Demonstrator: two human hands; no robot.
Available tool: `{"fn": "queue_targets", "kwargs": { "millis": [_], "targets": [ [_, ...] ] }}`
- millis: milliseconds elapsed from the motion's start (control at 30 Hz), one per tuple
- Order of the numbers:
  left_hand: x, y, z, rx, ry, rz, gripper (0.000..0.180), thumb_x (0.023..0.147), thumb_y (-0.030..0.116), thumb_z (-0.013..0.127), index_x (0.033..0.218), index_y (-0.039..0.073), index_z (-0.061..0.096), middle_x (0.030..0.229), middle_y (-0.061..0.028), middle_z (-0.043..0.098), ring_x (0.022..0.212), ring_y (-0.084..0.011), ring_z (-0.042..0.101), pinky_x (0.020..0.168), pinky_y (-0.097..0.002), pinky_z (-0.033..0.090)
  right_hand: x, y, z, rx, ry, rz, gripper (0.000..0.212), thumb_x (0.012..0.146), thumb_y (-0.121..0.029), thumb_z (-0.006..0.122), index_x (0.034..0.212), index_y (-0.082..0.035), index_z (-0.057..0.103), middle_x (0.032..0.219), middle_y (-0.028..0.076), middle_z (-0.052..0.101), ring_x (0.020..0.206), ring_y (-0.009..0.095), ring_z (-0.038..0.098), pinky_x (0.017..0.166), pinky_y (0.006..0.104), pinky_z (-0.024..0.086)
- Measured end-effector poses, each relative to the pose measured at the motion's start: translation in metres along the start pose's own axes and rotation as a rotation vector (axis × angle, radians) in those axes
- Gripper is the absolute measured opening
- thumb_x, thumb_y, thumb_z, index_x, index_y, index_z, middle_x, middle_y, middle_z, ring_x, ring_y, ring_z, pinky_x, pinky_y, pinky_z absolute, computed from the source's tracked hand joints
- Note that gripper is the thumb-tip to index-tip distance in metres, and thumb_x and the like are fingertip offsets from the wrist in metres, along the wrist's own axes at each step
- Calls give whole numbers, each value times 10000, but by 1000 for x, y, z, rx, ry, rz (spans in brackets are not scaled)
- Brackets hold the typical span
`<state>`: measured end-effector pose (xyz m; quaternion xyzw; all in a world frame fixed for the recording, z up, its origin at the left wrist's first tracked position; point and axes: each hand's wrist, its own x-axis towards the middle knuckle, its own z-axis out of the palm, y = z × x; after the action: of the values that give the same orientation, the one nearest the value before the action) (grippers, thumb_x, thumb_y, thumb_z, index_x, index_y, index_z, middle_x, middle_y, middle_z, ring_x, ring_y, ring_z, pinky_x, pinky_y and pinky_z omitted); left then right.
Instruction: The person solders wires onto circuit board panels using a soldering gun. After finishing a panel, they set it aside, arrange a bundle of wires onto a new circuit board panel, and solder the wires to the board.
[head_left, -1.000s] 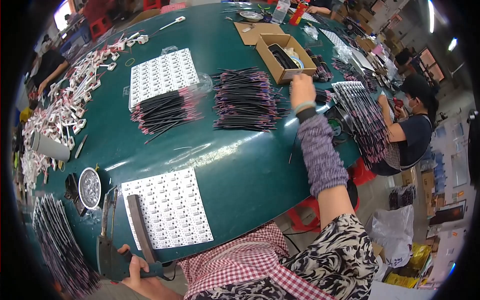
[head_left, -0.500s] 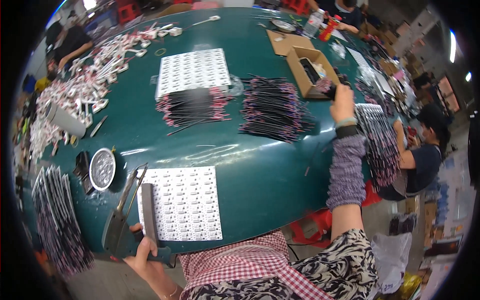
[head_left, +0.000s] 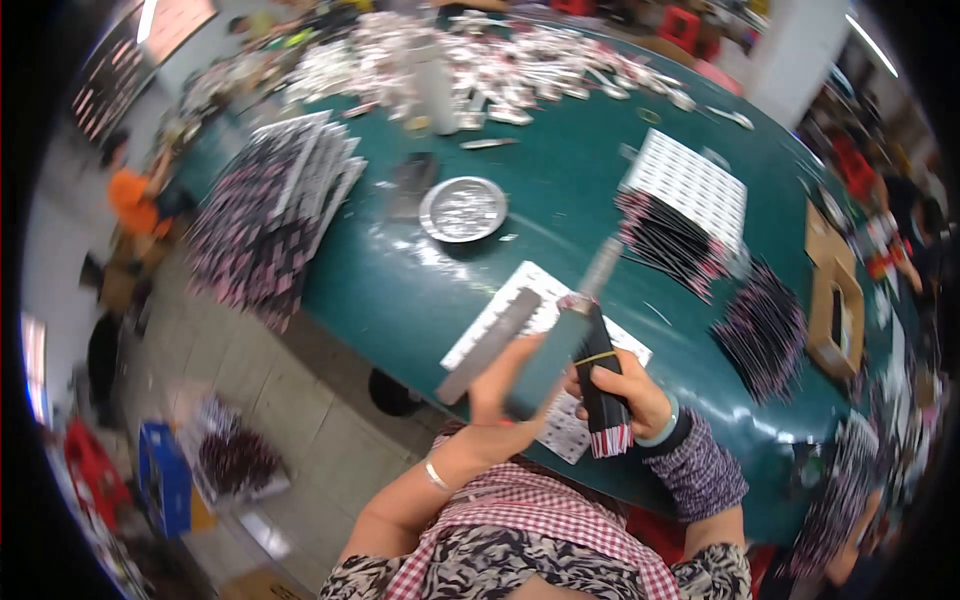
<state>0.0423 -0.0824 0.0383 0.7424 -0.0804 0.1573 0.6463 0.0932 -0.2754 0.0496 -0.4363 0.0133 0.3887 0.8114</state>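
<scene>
In my left hand (head_left: pixel 500 385) is a soldering gun (head_left: pixel 550 365), its fingers closed round the handle and its metal tip slanting up and away; both are blurred. A bundle of black wires (head_left: pixel 605 405) with red and white ends, tied by a yellowish band, is gripped in my right hand (head_left: pixel 645 395) close to the gun. Under the hands lies a white printed sheet (head_left: pixel 570 437), partly hidden by them. Along its left edge rests a grey bar (head_left: pixel 495 340), next to my left hand.
Beyond are a metal bowl (head_left: pixel 428 212) of shiny bits, a grey cylinder (head_left: pixel 430 90) and a heap of white parts (head_left: pixel 370 65). Wired boards (head_left: pixel 270 200) are stacked left. Rightward lie another sheet (head_left: pixel 695 180), loose wires (head_left: pixel 765 335) and a cardboard box (head_left: pixel 850 350). Other people sit around.
My view has turned left. My right hand has come from beside the cardboard box to the sheet, now with the wire bundle. The soldering gun has swung toward it in my left hand.
</scene>
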Motion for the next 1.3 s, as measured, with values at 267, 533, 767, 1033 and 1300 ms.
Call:
{"fn": "queue_targets", "kwargs": {
  "millis": [267, 533, 767, 1033, 1300],
  "targets": [
    [-12, -16, -18, 224, 118, 239, 686, 602, -36, 816, 1231, -25, 541, 1195, -227, 613, 1083, -385, 647, 897, -388, 543, 24, 8, 39, -48, -94, 78, 443, 857, -35, 724, 1233, 18, 495, 963, 109, 626, 789, 169, 670, 603, 302, 629],
    [-5, -16, -32, 192, 125, 174, 624, 613, -3, 803, 1182, -24, 550, 1179, -224, 623, 1057, -380, 658, 865, -389, 547, 32, 16, 47, -38, -148, 160, 429, 857, -9, 712, 1224, -6, 490, 922, 90, 618, 767, 168, 666, 622, 310, 599],
    [20, -14, -44, 365, 284, 329, 414, 655, -135, 633, 1066, -99, 604, 1121, -217, 647, 983, -302, 689, 838, -327, 538, 35, 15, 53, -2, -202, 271, 425, 843, 15, 670, 1215, -19, 468, 841, 100, 583, 688, 177, 602, 562, 296, 525],
    [81, -36, -76, 636, 380, 451, 413, 678, -138, 605, 1085, -67, 597, 1055, -207, 655, 997, -278, 665, 854, -338, 518, 20, -24, 26, -414, -377, 311, 709, 832, -3, 728, 1424, -9, 339, 859, 105, 647, 616, 146, 634, 549, 286, 526],
    [164, -111, -156, 564, 575, 132, 249, 818, -15, 672, 1050, -42, 584, 900, -75, 657, 794, -168, 601, 756, -323, 487, 57, -85, -99, -1806, 340, -471, 751, 784, -159, 757, 1409, -47, 356, 1034, 221, 610, 913, 445, 619, 756, 429, 533]
  ]
}}
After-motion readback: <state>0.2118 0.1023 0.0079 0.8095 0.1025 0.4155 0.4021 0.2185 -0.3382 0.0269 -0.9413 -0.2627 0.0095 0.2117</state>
